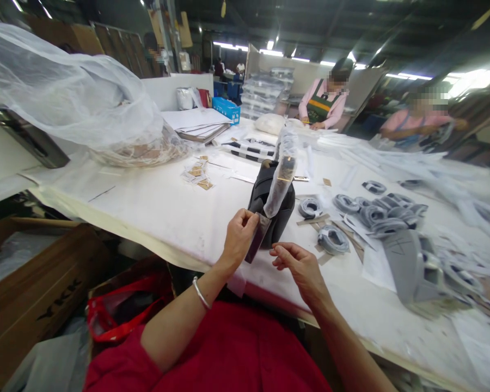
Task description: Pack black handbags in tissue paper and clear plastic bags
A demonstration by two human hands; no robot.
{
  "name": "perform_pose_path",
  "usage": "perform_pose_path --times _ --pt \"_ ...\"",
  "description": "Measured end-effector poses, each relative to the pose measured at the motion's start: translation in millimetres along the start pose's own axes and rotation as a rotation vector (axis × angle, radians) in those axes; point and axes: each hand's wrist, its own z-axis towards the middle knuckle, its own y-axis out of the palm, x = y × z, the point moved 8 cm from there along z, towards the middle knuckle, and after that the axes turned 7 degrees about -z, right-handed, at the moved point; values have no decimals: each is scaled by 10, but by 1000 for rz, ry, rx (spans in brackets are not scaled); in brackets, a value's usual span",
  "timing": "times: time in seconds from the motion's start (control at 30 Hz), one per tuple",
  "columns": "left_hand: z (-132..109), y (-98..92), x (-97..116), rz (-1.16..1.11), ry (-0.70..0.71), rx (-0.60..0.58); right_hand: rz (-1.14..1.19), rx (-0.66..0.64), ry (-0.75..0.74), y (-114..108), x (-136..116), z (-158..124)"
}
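A black bag stands upright at the near edge of the table, with clear plastic wrapped round its raised handle. My left hand is beside the bag, thumb and fingers pinching a dark, shiny flat strip against its near side. The strip hangs down past the table edge. Just right of the bag's lower part is my right hand, its thumb and fingertips drawn together. Whatever lies between those fingertips, if anything, is too small to make out.
Coils of grey strip and cut pieces cover the right side. Small brown tags lie left of the bag. A big translucent plastic sack stands at left; a cardboard box sits below. Two people work across the table.
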Motion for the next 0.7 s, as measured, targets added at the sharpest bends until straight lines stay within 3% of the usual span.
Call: perform_pose_path --times 0.17,0.4,0.7 --pt "103 132 70 64 -1 -19 -29 27 -42 25 -277 175" --pt "113 138 184 57 2 2 -62 21 -93 137 -522 342" --pt "-51 46 -88 -155 -93 -85 -97 34 -52 193 -513 337"
